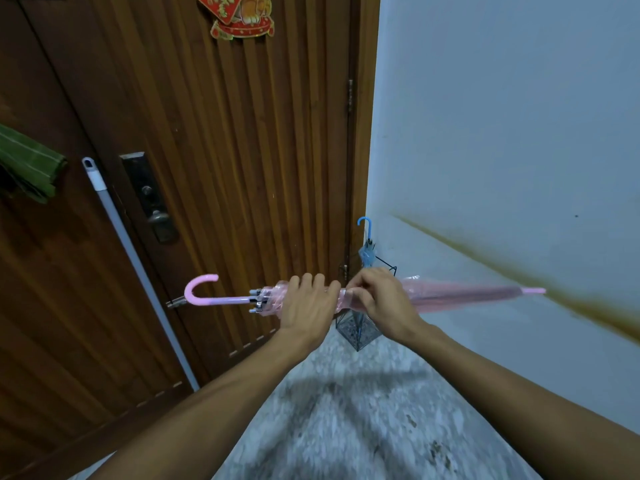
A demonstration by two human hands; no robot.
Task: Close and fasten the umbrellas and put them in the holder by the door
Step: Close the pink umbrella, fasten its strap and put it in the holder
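Wooden door (214, 168) ahead, with a wire holder (360, 327) at its hinge corner already carrying a blue umbrella (367, 247). Left hand (304, 306) grips the closed pink umbrella (460, 292) held level, while right hand (377, 299) pinches its strap (348, 295).

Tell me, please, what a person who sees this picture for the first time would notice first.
The eye goes first to the closed pink umbrella, held level across the middle, hook handle pointing left. The left hand grips its canopy and the right hand pinches the fabric beside it. Behind the hands, a blue umbrella stands in the wire holder in the corner between the wooden door and the pale wall.
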